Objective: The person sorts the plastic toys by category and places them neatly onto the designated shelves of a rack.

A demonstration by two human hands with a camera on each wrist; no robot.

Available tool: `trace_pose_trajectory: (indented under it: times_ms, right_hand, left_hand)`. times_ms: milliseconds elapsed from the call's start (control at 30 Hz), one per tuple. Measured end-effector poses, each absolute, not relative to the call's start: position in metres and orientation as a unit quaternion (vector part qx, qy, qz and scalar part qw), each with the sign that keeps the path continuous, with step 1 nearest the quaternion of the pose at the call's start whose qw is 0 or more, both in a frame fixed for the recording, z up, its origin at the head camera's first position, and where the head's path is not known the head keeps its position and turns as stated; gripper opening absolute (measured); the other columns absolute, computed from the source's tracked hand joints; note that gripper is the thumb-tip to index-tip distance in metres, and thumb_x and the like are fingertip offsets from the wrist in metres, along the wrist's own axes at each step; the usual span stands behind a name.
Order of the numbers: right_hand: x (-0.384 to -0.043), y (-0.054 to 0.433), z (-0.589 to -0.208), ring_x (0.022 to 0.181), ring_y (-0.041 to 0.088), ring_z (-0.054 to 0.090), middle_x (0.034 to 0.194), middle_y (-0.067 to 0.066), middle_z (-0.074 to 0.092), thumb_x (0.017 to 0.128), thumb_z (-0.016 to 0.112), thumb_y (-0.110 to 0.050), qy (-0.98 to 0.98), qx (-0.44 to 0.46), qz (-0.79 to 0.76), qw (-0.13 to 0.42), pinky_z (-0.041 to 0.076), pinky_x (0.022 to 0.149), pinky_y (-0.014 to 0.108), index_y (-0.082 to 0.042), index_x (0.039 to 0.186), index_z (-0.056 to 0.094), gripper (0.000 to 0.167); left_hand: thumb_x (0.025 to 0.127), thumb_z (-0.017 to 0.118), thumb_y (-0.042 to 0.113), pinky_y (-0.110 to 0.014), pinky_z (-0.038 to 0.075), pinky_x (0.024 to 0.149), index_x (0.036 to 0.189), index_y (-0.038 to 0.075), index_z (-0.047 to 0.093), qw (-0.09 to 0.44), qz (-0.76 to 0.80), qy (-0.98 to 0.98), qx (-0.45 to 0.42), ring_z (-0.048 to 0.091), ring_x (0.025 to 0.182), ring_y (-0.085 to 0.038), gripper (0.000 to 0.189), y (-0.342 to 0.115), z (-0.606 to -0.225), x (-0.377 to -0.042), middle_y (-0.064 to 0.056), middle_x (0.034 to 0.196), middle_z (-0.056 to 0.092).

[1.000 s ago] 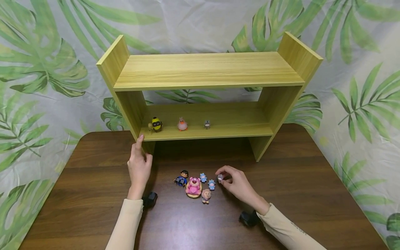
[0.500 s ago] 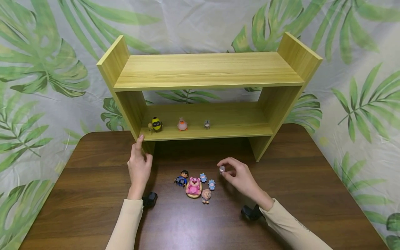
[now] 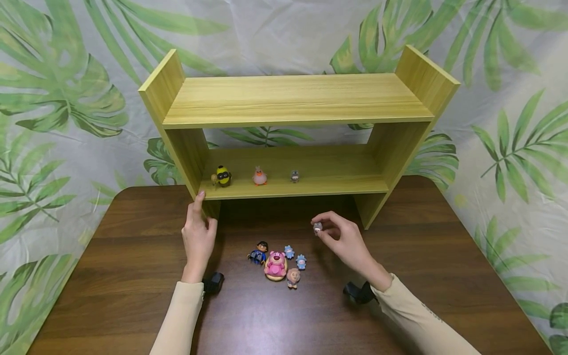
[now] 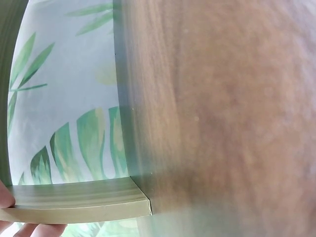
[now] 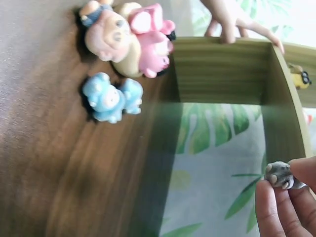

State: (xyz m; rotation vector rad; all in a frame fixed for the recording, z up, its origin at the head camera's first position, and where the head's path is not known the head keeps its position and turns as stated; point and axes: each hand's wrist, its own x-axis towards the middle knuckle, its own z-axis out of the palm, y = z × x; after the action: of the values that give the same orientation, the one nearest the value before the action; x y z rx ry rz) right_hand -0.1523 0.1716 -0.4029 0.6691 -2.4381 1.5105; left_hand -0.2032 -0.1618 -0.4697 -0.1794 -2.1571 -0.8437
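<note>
My right hand [image 3: 347, 242] pinches a small grey figurine [image 3: 317, 228] between thumb and fingers, above the table and in front of the shelf. The right wrist view shows the same grey figurine [image 5: 280, 176] at the fingertips. My left hand [image 3: 198, 239] holds the left side panel of the wooden shelf [image 3: 284, 195], index finger reaching up to the middle board. In the left wrist view, thumb and fingers [image 4: 47, 230] lie on opposite sides of the panel [image 4: 79, 213]. On the middle board stand a yellow-and-black figurine [image 3: 224, 176], a pink duck-like figurine [image 3: 259, 176] and another small grey figurine [image 3: 295, 176].
Grouped on the brown table [image 3: 266, 325] are a dark-haired toy figure in blue [image 3: 258, 253], a pink bear figurine [image 3: 275, 266], two light-blue figurines [image 3: 301, 262] and a tan figurine [image 3: 293, 278]. A leaf-print cloth [image 3: 279, 34] hangs behind the shelf.
My right hand has lifted the grey figurine off the table beside the blue figurines and moved it forward, slightly right, toward the shelf. The left hand stays in place.
</note>
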Motion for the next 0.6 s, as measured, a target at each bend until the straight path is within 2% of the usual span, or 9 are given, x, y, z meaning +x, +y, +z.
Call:
trace_pose_trajectory:
  times_ms: [167, 367, 600]
  right_hand:
    - [-0.144, 0.164, -0.372, 0.085, 0.032, 0.063, 0.098, 0.018, 0.065, 0.08, 0.062, 0.018, -0.819, 0.24, 0.508, 0.118, 0.053, 0.073, 0.033, 0.008, 0.103, 0.062, 0.025]
    - [-0.148, 0.163, -0.36, 0.085, 0.033, 0.063, 0.099, 0.02, 0.064, 0.082, 0.06, 0.018, -0.808, 0.252, 0.515, 0.132, 0.054, 0.073, 0.034, 0.01, 0.104, 0.061, 0.023]
    - [-0.153, 0.163, -0.349, 0.087, 0.033, 0.063, 0.099, 0.021, 0.064, 0.083, 0.061, 0.016, -0.809, 0.251, 0.507, 0.159, 0.052, 0.075, 0.03, 0.01, 0.105, 0.06, 0.023]
  left_hand:
    - [0.078, 0.052, -0.014, -0.036, 0.024, 0.046, 0.143, 0.034, 0.029, 0.397, -0.335, -0.852, -0.07, 0.027, 0.055, -0.019, 0.085, -0.162, -0.47, -0.203, -0.017, 0.098, 0.049]
    - [0.078, 0.052, -0.015, -0.036, 0.024, 0.046, 0.143, 0.033, 0.029, 0.397, -0.334, -0.852, -0.07, 0.027, 0.055, -0.019, 0.085, -0.162, -0.47, -0.203, -0.018, 0.099, 0.05]
    - [0.077, 0.052, -0.015, -0.036, 0.025, 0.046, 0.143, 0.034, 0.029, 0.404, -0.331, -0.85, -0.071, 0.028, 0.055, -0.019, 0.085, -0.162, -0.471, -0.204, -0.018, 0.097, 0.049]
